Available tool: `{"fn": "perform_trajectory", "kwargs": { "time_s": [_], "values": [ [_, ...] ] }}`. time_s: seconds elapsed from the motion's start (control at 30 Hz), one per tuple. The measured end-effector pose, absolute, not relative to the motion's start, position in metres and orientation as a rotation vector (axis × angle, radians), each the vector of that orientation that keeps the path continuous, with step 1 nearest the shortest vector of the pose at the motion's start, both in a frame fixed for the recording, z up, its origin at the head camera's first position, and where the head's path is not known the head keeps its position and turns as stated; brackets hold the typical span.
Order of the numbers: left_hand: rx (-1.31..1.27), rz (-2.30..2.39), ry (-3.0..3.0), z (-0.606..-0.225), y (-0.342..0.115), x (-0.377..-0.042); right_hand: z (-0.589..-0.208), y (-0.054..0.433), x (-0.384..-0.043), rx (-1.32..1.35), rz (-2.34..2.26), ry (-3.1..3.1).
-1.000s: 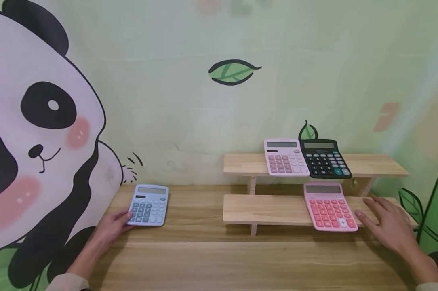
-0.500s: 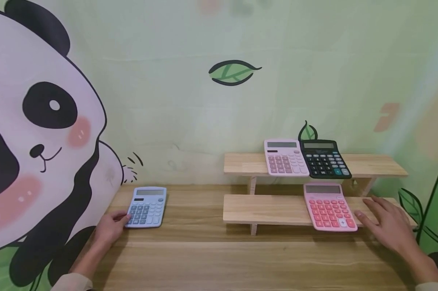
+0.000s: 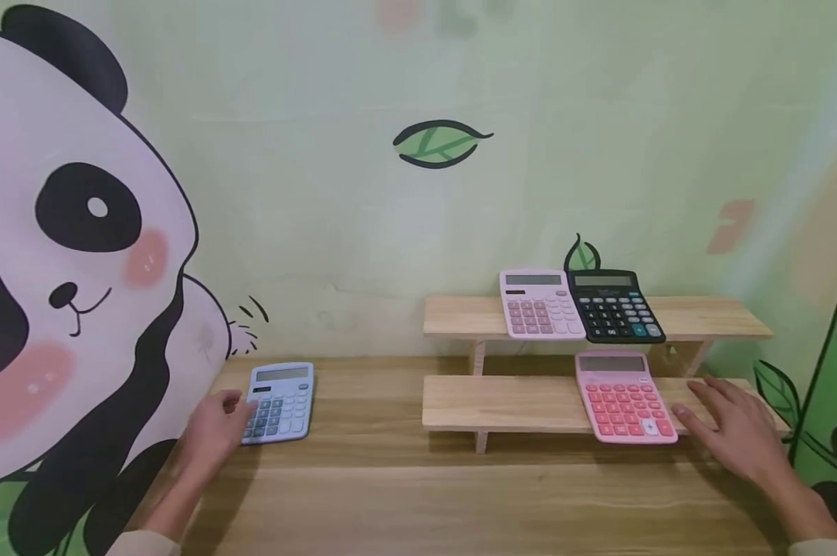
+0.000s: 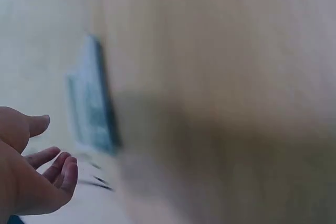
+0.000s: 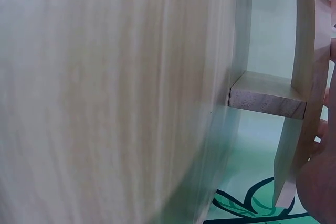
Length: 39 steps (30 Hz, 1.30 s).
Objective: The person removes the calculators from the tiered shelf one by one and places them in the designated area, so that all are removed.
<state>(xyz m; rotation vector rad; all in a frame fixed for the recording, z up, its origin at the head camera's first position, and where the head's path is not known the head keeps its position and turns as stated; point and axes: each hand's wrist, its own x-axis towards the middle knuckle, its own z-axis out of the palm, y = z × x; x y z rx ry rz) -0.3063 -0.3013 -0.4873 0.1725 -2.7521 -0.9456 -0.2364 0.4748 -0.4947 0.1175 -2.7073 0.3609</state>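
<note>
A light blue calculator point(image 3: 278, 403) lies on the wooden table at the left. My left hand point(image 3: 213, 428) is beside its left edge, and in the left wrist view the thumb and loosely bent fingers point(image 4: 65, 174) are apart from the blurred calculator point(image 4: 93, 103). On the lower step of a wooden shelf point(image 3: 495, 401) lies a pink calculator point(image 3: 627, 398). My right hand point(image 3: 734, 428) rests at the right end of that step, fingers spread, its thumb close to the pink calculator. Only part of this hand point(image 5: 317, 182) shows in the right wrist view.
On the upper step point(image 3: 703, 313) a pale pink calculator point(image 3: 542, 305) and a black calculator point(image 3: 616, 306) stand side by side. Behind the table hangs a green backdrop point(image 3: 321, 193) with a panda point(image 3: 113, 309) printed on its left.
The blue calculator has shifted slightly left and nearer to me. My left hand has let go of its edge. The right hand has stayed in place on the lower step.
</note>
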Motion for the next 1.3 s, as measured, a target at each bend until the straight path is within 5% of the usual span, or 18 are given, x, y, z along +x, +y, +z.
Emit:
{"fn": "perform_trajectory", "kwargs": {
  "time_s": [0.27,0.57,0.97,1.3],
  "values": [
    [-0.274,-0.993,-2.55,-0.423,-0.207,-0.281,-0.494,0.475,-0.235,0.08,0.358,-2.739],
    [-0.486,-1.171,-2.541,-0.398,-0.109,-0.259,-0.482,0.479,-0.236,0.053,0.397,-2.786],
    [-0.72,-1.575,-2.512,-0.428,0.002,-0.229,-0.482,0.494,-0.237,-0.119,0.321,-2.824],
    [-0.576,-2.172,-2.368,-0.453,0.075,-0.215,-0.489,0.482,-0.244,-0.098,0.319,-2.802]
  ]
}}
